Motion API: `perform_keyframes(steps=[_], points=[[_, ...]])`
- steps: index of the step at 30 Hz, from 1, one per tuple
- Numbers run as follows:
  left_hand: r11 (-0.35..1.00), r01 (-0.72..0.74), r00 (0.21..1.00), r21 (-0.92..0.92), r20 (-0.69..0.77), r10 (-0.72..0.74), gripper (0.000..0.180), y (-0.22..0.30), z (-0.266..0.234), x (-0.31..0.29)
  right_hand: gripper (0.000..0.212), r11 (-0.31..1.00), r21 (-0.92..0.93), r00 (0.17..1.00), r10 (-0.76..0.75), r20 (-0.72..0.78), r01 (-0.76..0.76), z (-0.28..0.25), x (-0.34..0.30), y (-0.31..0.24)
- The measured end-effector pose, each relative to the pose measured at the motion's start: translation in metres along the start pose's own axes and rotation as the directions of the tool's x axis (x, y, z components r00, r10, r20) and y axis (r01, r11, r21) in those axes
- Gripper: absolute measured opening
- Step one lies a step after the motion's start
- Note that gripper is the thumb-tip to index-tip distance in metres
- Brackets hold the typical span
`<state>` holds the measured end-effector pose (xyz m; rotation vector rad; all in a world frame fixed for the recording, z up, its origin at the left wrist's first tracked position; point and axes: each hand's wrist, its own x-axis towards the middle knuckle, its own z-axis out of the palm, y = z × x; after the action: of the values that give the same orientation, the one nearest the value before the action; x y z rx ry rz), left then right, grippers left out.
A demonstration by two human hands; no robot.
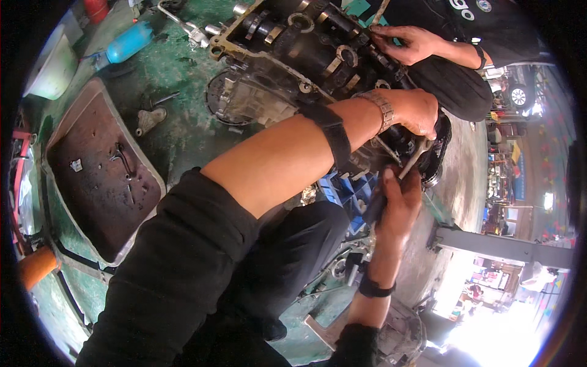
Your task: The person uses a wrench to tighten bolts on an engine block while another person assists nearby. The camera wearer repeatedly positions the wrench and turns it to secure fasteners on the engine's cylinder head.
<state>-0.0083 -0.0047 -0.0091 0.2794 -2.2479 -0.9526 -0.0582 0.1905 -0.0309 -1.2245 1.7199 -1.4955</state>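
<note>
A dark, oily engine block (306, 46) with its camshafts or shafts exposed lies in front of me. My left hand (416, 112), wearing a metal watch, reaches across to its right end, fingers curled down. What those fingers grip is hidden. Below it, my right hand (398, 205) is closed on a wrench (416, 157), thumb along its near end. The wrench slants up to the right, its far head just under my left hand, against the engine's round dark end (437, 150).
A co-worker's hand (408, 46) touches the engine's far side, near a thin rod. On the left lie a brown tray (98, 238) with small parts, a blue bottle (128, 43) and a pale basin (55, 70). Blue bins (345, 192) stand under my arms; a grey beam (501, 248) is at right.
</note>
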Motion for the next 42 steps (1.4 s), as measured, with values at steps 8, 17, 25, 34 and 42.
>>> perform_keyframes(steps=[8,17,25,34,42], points=[[0.998,0.045,0.998,-0.036,0.053,-0.043,0.030,0.002,-0.003,-0.001,0.032,0.986,0.132,0.994,-0.093,-0.049,0.099,0.040,0.013,0.022],[0.998,0.022,0.996,0.054,0.081,-0.026,0.033,0.008,-0.009,-0.007,0.036,0.986,0.134,0.994,-0.095,-0.061,0.102,0.052,0.011,0.034],[0.994,0.110,0.992,0.024,0.066,-0.111,0.051,0.007,-0.007,-0.002,0.030,0.981,0.180,0.987,0.098,-0.125,-0.074,0.011,-0.016,-0.010],[0.994,0.098,0.994,0.041,0.042,-0.100,0.061,0.003,0.001,0.007,0.036,0.982,-0.136,0.991,0.133,0.003,-0.131,-0.061,0.004,-0.027],[0.997,0.075,0.997,0.014,0.034,-0.075,0.034,0.009,-0.005,-0.007,0.033,0.963,-0.254,0.981,0.130,0.143,-0.091,-0.088,0.023,-0.027]])
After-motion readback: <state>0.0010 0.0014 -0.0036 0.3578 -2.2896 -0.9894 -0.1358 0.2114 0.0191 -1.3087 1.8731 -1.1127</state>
